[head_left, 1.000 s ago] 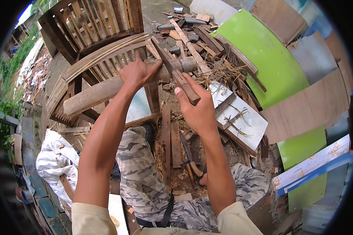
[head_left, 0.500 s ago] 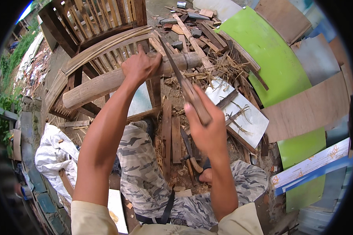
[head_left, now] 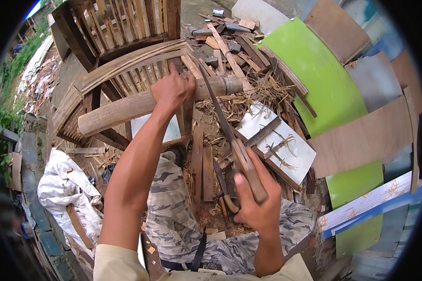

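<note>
My left hand (head_left: 172, 89) grips a thick bamboo pole (head_left: 122, 110) that lies across a slatted wooden chair frame (head_left: 126, 70). My right hand (head_left: 258, 201) is closed around the wooden handle of a long machete (head_left: 220, 117). The blade points up and away, its tip near the pole just right of my left hand. My legs in camouflage trousers (head_left: 173, 220) are below the hands. A second, smaller knife (head_left: 222, 185) lies on the ground between my knees.
Bamboo strips, shavings and wood scraps (head_left: 234, 51) cover the ground ahead. A white panel (head_left: 276, 140) lies to the right, with green (head_left: 323, 79) and brown boards (head_left: 365, 136) beyond. A white sack (head_left: 65, 192) sits at my left.
My right hand has drawn the machete back toward me and lower, the blade now angled steeply. My left hand stays on the pole.
</note>
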`<state>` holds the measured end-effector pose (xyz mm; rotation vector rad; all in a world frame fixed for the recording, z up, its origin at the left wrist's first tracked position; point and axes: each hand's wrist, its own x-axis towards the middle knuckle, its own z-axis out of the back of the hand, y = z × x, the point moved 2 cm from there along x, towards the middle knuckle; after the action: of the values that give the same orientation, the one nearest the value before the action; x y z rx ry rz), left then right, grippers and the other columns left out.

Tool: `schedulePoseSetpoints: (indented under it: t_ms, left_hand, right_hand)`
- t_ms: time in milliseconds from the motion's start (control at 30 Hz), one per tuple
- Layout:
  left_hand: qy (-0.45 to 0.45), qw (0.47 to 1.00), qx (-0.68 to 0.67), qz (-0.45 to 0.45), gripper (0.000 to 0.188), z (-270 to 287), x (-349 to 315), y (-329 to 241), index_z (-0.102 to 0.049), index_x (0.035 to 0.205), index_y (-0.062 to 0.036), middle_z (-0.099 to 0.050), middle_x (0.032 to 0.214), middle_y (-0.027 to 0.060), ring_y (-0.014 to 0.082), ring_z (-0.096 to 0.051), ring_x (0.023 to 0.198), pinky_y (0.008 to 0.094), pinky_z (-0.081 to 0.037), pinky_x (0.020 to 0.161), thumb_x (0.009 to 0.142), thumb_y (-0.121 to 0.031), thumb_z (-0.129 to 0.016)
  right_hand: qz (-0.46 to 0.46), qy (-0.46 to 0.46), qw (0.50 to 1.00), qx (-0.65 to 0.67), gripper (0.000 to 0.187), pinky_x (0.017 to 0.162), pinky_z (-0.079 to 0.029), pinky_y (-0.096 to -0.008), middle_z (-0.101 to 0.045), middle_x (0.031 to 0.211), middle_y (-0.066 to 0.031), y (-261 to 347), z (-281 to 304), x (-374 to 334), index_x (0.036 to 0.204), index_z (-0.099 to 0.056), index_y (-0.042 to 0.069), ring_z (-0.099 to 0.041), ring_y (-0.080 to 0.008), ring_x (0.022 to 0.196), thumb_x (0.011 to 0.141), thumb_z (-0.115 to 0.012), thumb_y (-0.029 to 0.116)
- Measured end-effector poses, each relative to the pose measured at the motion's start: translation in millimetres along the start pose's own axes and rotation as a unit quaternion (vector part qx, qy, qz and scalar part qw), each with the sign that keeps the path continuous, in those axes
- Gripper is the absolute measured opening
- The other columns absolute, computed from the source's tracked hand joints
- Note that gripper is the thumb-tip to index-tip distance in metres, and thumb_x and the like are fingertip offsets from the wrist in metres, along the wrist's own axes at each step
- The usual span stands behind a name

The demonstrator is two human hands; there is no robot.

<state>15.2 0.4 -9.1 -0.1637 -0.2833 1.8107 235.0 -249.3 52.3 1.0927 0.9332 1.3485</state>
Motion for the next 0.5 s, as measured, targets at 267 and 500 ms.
schedulePoseSetpoints:
  t_ms: [267, 500]
  left_hand:
    - [0.001, 0.999, -0.024, -0.028, 0.081, 0.4, -2.0, -11.1, -0.037, 0.155, 0.0014, -0.075, 0.096, 0.0273, 0.0428, -0.074, 0.091, 0.0521, -0.056, 0.083, 0.094, -0.052, -0.046]
    - [-0.022, 1.000, -0.012, 0.004, 0.070, 2.4, -4.2, -2.8, -0.047, 0.144, 0.0012, -0.074, 0.096, 0.0284, 0.0432, -0.074, 0.093, 0.0523, -0.056, 0.084, 0.095, -0.049, -0.046]
  right_hand:
    - [0.026, -0.011, 0.996, -0.083, 0.052, 0.092, -0.052, -0.0306, -0.071, 0.124, -0.0214, -17.7, -35.5, 125.7, 0.142, -0.056, -0.004, -0.069, -0.0163, 0.104, 0.098, -0.068, 0.021]
    - [0.061, -0.019, 0.997, -0.031, 0.051, 0.096, -0.054, -0.0368, -0.069, 0.126, -0.0271, -8.5, -5.0, 6.7, 0.141, -0.056, -0.007, -0.070, -0.0284, 0.116, 0.096, -0.068, 0.012]
